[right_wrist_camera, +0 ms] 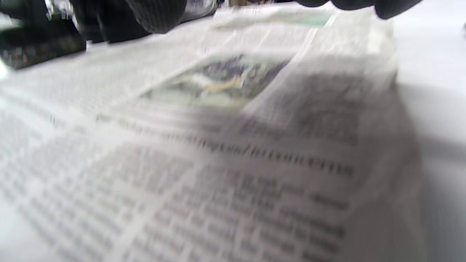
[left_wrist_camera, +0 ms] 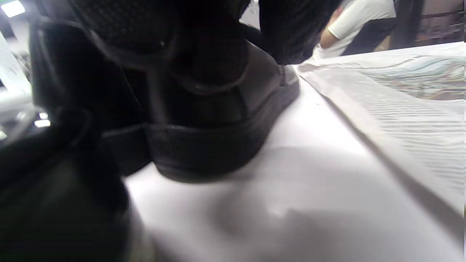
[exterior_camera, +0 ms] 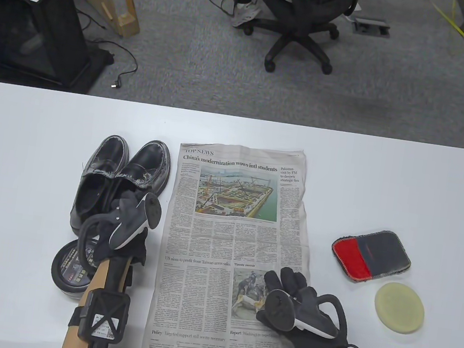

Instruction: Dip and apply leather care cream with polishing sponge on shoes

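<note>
L grip [exterior_camera: 121, 227] grasping R shoe [exterior_camera: 146, 170] heel; R grip [exterior_camera: 295, 304] released, flat on newspaper [exterior_camera: 231, 243] corner. 2 shoes, 1 sponge [exterior_camera: 399, 308], 1 tin [exterior_camera: 69, 270]; bare surface [exterior_camera: 386, 182] far side.

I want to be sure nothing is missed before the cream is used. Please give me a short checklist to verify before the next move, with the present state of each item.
1. Newspaper lies spread flat in the middle of the table: ok.
2. Shoes stand on the newspaper: not ok, both are on the bare table to its left.
3. Left hand has a firm grip on the nearer shoe's heel: cannot tell, the fingers reach the heel but the grip is hidden.
4. Cream tin is open: cannot tell, the left arm covers part of it.
5. Polishing sponge is in hand: not ok, it lies untouched on the table.
6. Right hand is free: ok, it rests on the newspaper.
</note>
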Demonstrator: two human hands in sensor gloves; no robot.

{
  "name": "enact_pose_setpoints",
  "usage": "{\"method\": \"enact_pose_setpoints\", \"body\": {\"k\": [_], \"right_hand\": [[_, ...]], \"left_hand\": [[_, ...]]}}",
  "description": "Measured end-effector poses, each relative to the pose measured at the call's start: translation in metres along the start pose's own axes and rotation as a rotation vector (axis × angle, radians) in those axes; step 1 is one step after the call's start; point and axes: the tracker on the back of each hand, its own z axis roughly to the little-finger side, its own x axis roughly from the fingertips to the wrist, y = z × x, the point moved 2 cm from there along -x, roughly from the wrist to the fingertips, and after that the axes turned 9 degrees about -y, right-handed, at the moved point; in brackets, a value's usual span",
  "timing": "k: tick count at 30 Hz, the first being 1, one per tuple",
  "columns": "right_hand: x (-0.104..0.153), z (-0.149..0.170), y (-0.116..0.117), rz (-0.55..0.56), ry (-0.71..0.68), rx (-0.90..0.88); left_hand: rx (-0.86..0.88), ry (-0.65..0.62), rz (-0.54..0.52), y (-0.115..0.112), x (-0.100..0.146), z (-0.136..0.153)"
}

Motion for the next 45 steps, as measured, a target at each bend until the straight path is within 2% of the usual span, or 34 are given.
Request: {"method": "enact_pose_setpoints", "body": {"k": [3,7,9,12,14,18,19,21,25,30,34,39,41,44,45], "right_hand": [[0.008,0.011,-0.008,0.072,0.043,-0.014],[0.012,0.020,-0.013,0.118,0.068,-0.030],[0.014,0.024,-0.015,0.133,0.079,-0.042],[0.016,0.030,-0.017,0.148,0.096,-0.058],[0.019,0.034,-0.019,0.164,0.107,-0.071],[0.028,0.042,-0.026,0.218,0.125,-0.086],[0.028,0.043,-0.026,0.223,0.127,-0.088],[0.033,0.048,-0.030,0.253,0.135,-0.110],[0.041,0.062,-0.033,0.288,0.169,-0.160],[0.045,0.078,-0.031,0.296,0.221,-0.205],[0.045,0.089,-0.026,0.280,0.263,-0.221],[0.045,0.101,-0.021,0.275,0.318,-0.226],[0.044,0.105,-0.020,0.272,0.364,-0.177],[0.040,0.113,-0.016,0.248,0.437,-0.103],[0.036,0.118,-0.014,0.225,0.464,-0.095]], "left_hand": [[-0.039,0.047,0.064,0.001,-0.007,-0.002],[-0.119,0.151,-0.013,-0.001,-0.013,0.000],[-0.127,0.142,0.000,0.000,-0.012,0.006],[-0.104,0.127,-0.114,0.013,-0.001,0.014],[-0.073,0.101,-0.161,0.022,0.008,0.019],[0.015,0.023,-0.344,0.040,0.034,0.026],[0.023,0.014,-0.361,0.042,0.036,0.026],[0.065,-0.078,-0.448,0.047,0.050,0.022],[0.123,-0.303,-0.512,0.044,0.069,-0.004],[0.137,-0.529,-0.444,0.027,0.077,-0.054],[0.078,-0.606,-0.409,0.011,0.078,-0.087],[0.004,-0.618,-0.375,-0.006,0.075,-0.103],[-0.045,-0.612,-0.394,-0.010,0.076,-0.104],[-0.052,-0.605,-0.402,-0.008,0.078,-0.101],[-0.061,-0.616,-0.373,-0.004,0.079,-0.100]]}}
